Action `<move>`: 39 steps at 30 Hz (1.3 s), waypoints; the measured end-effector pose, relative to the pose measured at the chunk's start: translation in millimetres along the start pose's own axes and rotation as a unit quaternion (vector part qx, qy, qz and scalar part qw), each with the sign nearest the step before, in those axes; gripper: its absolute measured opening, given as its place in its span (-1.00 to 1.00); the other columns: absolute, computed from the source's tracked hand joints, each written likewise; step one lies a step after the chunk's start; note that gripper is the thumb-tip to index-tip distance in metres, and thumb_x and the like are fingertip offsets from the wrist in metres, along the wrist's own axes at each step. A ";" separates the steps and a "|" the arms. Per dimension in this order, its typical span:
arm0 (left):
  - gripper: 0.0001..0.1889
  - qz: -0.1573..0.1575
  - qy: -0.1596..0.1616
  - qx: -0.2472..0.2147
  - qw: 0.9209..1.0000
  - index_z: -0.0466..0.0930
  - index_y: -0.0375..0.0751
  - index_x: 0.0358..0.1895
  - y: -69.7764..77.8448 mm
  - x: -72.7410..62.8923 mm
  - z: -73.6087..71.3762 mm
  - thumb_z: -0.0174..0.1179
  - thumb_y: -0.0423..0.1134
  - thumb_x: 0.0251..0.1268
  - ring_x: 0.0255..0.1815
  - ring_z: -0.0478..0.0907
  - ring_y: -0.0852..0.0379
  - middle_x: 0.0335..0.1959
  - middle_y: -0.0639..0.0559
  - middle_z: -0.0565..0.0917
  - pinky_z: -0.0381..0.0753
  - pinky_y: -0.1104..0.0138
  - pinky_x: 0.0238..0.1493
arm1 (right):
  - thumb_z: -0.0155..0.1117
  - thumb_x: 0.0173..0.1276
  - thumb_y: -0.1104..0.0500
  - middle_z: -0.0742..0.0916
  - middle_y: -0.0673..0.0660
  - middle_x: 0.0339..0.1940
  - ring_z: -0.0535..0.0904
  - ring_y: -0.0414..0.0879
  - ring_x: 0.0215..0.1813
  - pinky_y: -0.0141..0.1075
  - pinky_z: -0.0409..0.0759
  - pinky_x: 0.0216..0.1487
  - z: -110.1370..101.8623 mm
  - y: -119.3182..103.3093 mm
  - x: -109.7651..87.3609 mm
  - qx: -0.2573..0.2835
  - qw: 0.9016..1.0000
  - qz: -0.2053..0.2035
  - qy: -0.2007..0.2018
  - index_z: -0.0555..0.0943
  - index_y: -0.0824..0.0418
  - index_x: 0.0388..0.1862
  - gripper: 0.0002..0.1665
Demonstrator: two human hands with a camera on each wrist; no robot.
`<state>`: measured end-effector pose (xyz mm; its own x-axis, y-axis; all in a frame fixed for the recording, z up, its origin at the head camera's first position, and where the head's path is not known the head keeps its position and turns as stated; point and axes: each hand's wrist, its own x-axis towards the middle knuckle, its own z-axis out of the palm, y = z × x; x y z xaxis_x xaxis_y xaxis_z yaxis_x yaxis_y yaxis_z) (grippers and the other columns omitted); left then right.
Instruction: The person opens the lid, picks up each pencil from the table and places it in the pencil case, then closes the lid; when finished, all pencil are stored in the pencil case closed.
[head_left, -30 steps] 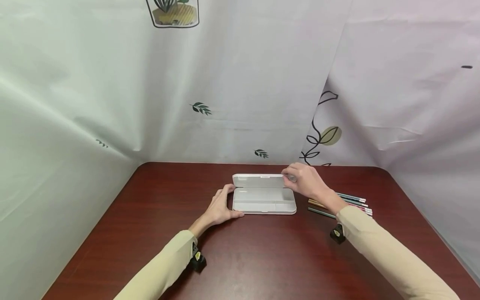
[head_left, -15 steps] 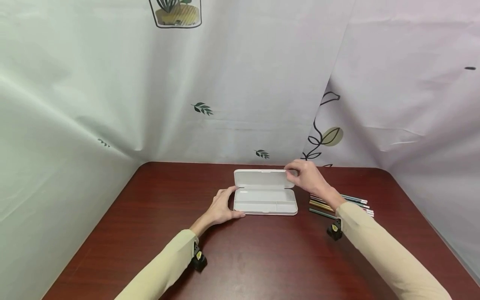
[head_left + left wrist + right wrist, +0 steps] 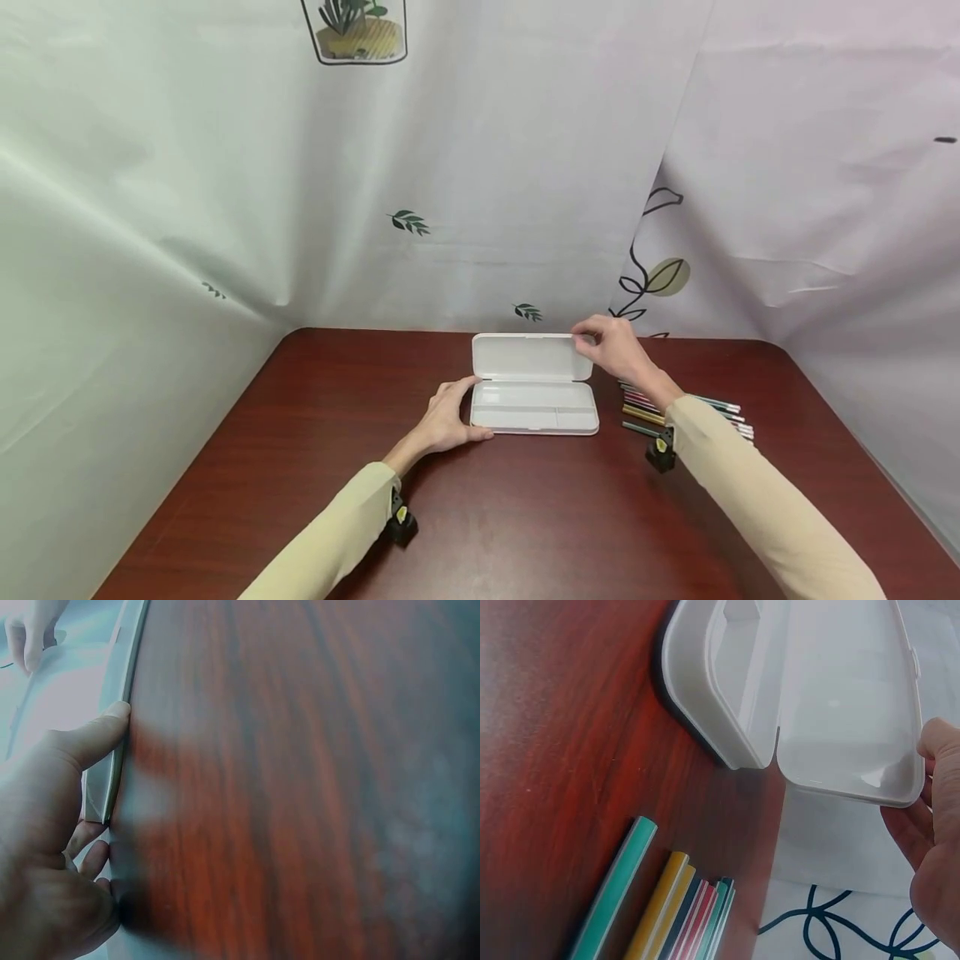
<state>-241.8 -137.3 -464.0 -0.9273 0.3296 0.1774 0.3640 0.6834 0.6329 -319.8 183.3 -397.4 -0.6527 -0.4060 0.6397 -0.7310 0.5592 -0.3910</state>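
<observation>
A white pencil case [image 3: 513, 420] lies on the table with its lid [image 3: 525, 358] raised at the back. Its inside has a long compartment and narrower ones along the front, all bare. My left hand [image 3: 444, 419] grips the case's left end, thumb at the front edge and fingers behind, as the left wrist view also shows. With thumb and fingers my right hand [image 3: 617, 347] pinches the lid's upper right corner. In the right wrist view the lid [image 3: 851, 697] stands up from the hinge, and the thumb lies over its rim.
Several pencils [image 3: 637, 412] in green, yellow, red and dark colours lie to the right of the case, partly under my right forearm. The dark red wooden table [image 3: 480, 517] meets a white printed curtain [image 3: 480, 167] at its back edge.
My right hand has swung the lid up and back from a lower slant to nearly upright. My left hand keeps its hold on the case's left end.
</observation>
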 end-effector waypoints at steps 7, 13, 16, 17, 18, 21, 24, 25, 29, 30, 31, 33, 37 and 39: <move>-0.06 0.003 -0.001 -0.001 1.000 0.34 -0.20 0.42 -0.3 -1.1 2.6 0.61 -0.12 -0.12 0.32 0.29 -0.18 0.31 -0.13 0.49 0.18 -0.08 0.30 | 0.37 0.24 0.39 0.77 0.19 -0.30 0.67 0.03 -0.32 -0.09 0.62 -0.31 2.7 4.6 1.7 0.008 0.999 0.047 -0.016 0.77 0.34 -0.27 -0.89; -0.06 0.003 -0.007 -0.003 1.000 0.34 -0.19 0.42 0.0 -0.8 3.2 0.60 -0.10 -0.11 0.33 0.28 -0.17 0.32 -0.11 0.48 0.18 -0.09 0.31 | 0.37 0.27 0.36 0.78 0.20 -0.27 0.69 0.05 -0.29 -0.07 0.63 -0.26 4.8 9.7 2.3 0.008 0.997 0.075 -0.024 0.77 0.33 -0.25 -0.90; -0.06 0.002 -0.008 -0.004 1.000 0.34 -0.19 0.43 0.6 -0.5 3.0 0.60 -0.10 -0.10 0.34 0.28 -0.17 0.33 -0.11 0.47 0.17 -0.09 0.32 | 0.37 0.27 0.36 0.77 0.19 -0.26 0.68 0.04 -0.27 -0.07 0.63 -0.24 2.7 7.8 1.1 0.012 0.996 0.080 -0.029 0.77 0.33 -0.25 -0.90; -0.06 0.002 -0.008 -0.005 1.000 0.34 -0.19 0.43 0.7 -0.5 2.9 0.60 -0.10 -0.11 0.34 0.28 -0.18 0.33 -0.11 0.47 0.17 -0.09 0.31 | 0.37 0.27 0.37 0.77 0.19 -0.26 0.68 0.04 -0.27 -0.07 0.63 -0.24 1.4 6.4 0.6 0.013 0.996 0.080 -0.031 0.77 0.33 -0.25 -0.89; -0.05 0.001 -0.008 -0.005 1.000 0.34 -0.19 0.43 0.8 -0.5 2.7 0.60 -0.10 -0.11 0.34 0.28 -0.17 0.33 -0.11 0.47 0.17 -0.09 0.31 | 0.37 0.27 0.37 0.77 0.19 -0.26 0.68 0.04 -0.27 -0.07 0.63 -0.24 0.0 4.9 -0.1 0.014 0.996 0.078 -0.033 0.77 0.33 -0.24 -0.89; -0.05 -0.002 -0.007 -0.004 1.000 0.34 -0.18 0.43 0.8 -0.5 2.1 0.60 -0.10 -0.11 0.34 0.27 -0.17 0.33 -0.11 0.47 0.17 -0.08 0.32 | 0.37 0.26 0.37 0.76 0.18 -0.26 0.67 0.02 -0.28 -0.08 0.64 -0.25 -5.6 0.0 -1.8 0.017 0.997 0.064 -0.037 0.76 0.33 -0.24 -0.89; -0.05 -0.002 -0.005 -0.003 1.000 0.34 -0.19 0.43 0.2 -0.1 1.8 0.60 -0.10 -0.11 0.33 0.28 -0.16 0.32 -0.11 0.48 0.17 -0.07 0.32 | 0.37 0.25 0.39 0.76 0.16 -0.28 0.68 0.01 -0.29 -0.10 0.65 -0.28 -13.5 -5.1 -4.1 0.018 0.999 0.041 -0.029 0.75 0.35 -0.23 -0.89; -0.05 0.000 -0.005 -0.002 1.000 0.34 -0.19 0.43 -0.2 0.2 1.8 0.60 -0.10 -0.11 0.32 0.28 -0.16 0.32 -0.11 0.48 0.17 -0.06 0.32 | 0.36 0.25 0.40 0.76 0.15 -0.29 0.68 0.00 -0.29 -0.11 0.64 -0.29 -16.7 -6.6 -5.4 0.016 0.999 0.034 -0.022 0.75 0.34 -0.24 -0.88; -0.05 0.005 -0.002 -0.003 1.000 0.34 -0.19 0.43 -1.7 1.4 1.7 0.60 -0.08 -0.11 0.32 0.28 -0.16 0.32 -0.11 0.48 0.18 -0.07 0.31 | 0.37 0.20 0.39 0.76 0.10 -0.32 0.66 -0.04 -0.32 -0.24 0.58 -0.30 -32.0 -10.3 -15.5 -0.003 1.000 0.014 0.013 0.75 0.30 -0.27 -0.88; -0.05 0.005 -0.002 -0.002 1.000 0.34 -0.19 0.43 -2.0 1.7 1.6 0.60 -0.07 -0.11 0.32 0.28 -0.16 0.32 -0.10 0.48 0.18 -0.07 0.31 | 0.37 0.19 0.39 0.76 0.08 -0.33 0.66 -0.03 -0.31 -0.26 0.56 -0.29 -36.4 -10.6 -19.8 -0.009 1.000 0.012 0.019 0.76 0.28 -0.27 -0.87; -0.05 0.006 -0.001 -0.004 1.000 0.34 -0.19 0.43 -2.3 1.9 1.5 0.60 -0.07 -0.12 0.32 0.28 -0.16 0.32 -0.10 0.48 0.19 -0.07 0.30 | 0.38 0.19 0.39 0.76 0.07 -0.32 0.65 -0.03 -0.30 -0.27 0.54 -0.30 -41.0 -10.9 -24.8 -0.013 1.000 0.011 0.023 0.76 0.27 -0.27 -0.86; -0.05 0.004 0.000 -0.006 1.000 0.34 -0.18 0.43 -2.6 2.2 1.2 0.60 -0.08 -0.12 0.32 0.28 -0.16 0.31 -0.10 0.49 0.19 -0.07 0.30 | 0.39 0.16 0.40 0.76 0.06 -0.32 0.65 -0.01 -0.29 -0.28 0.49 -0.29 -50.7 -11.1 -36.5 -0.020 0.999 0.012 0.026 0.76 0.25 -0.26 -0.83; -0.05 0.004 0.002 -0.005 1.000 0.34 -0.18 0.43 -3.5 1.9 1.3 0.60 -0.09 -0.12 0.31 0.29 -0.16 0.31 -0.10 0.49 0.19 -0.07 0.30 | 0.43 0.11 0.43 0.76 0.05 -0.30 0.66 0.00 -0.28 -0.29 0.50 -0.28 -70.4 -8.7 -67.1 -0.037 0.999 0.018 0.021 0.75 0.23 -0.24 -0.77; -0.05 0.004 0.002 -0.002 1.000 0.34 -0.18 0.43 -4.0 1.4 1.8 0.60 -0.08 -0.12 0.31 0.29 -0.16 0.31 -0.10 0.49 0.19 -0.06 0.30 | 0.44 0.08 0.45 0.76 0.04 -0.30 0.65 -0.06 -0.28 -0.34 0.50 -0.29 -79.1 -6.1 -84.8 -0.045 0.999 0.025 0.018 0.75 0.22 -0.24 -0.75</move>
<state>-244.4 -138.4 -467.6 -0.9245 0.3331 0.1853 0.3715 0.6786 0.6336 -244.2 271.5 -397.0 -0.6795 -0.3508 0.6444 -0.6756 0.6417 -0.3631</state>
